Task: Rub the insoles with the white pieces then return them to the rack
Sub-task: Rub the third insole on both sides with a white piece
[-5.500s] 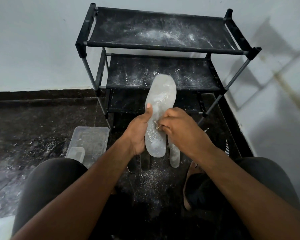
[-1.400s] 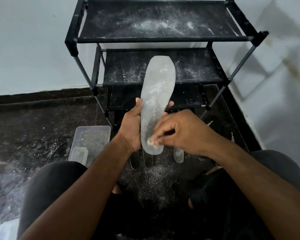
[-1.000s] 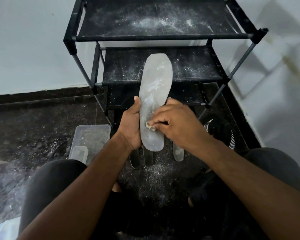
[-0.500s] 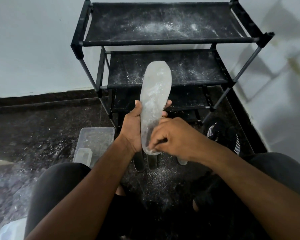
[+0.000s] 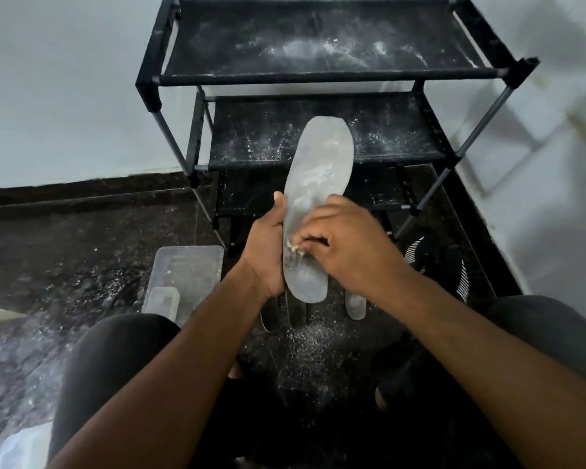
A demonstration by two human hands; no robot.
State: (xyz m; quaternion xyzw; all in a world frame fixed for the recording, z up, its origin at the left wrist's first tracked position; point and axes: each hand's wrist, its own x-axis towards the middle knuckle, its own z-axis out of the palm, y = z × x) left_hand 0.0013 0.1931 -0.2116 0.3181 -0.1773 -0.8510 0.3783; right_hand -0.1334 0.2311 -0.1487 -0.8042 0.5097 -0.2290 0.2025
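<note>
1. My left hand [image 5: 263,252] is wrapped round the left edge of the pale grey, dusty foam insole [image 5: 313,201], with the thumb up along the edge and the fingers curled behind it. I hold the insole upright, its toe end pointing up in front of the rack's middle shelf.
2. My right hand [image 5: 345,245] has its fingers curled tight, pinching a small white piece [image 5: 293,247] at the fingertips. The piece is pressed against the insole's face, just below its middle.
3. The black three-tier shoe rack with fabric shelves [image 5: 318,76] stands against the light wall. White powder is scattered over its top and middle shelves.
4. On the dark floor below my hands lie more insoles: two dark ones [image 5: 271,318] side by side, and a pale one [image 5: 355,306] just to their right. Their upper ends are hidden behind my hands.
5. A clear rectangular plastic container [image 5: 190,269] sits on the floor to the left, beside my left knee.
6. White dust [image 5: 305,346] speckles the floor between my knees.
7. A black shoe with white stripes [image 5: 433,262] rests on the floor to the right of the rack's leg.
</note>
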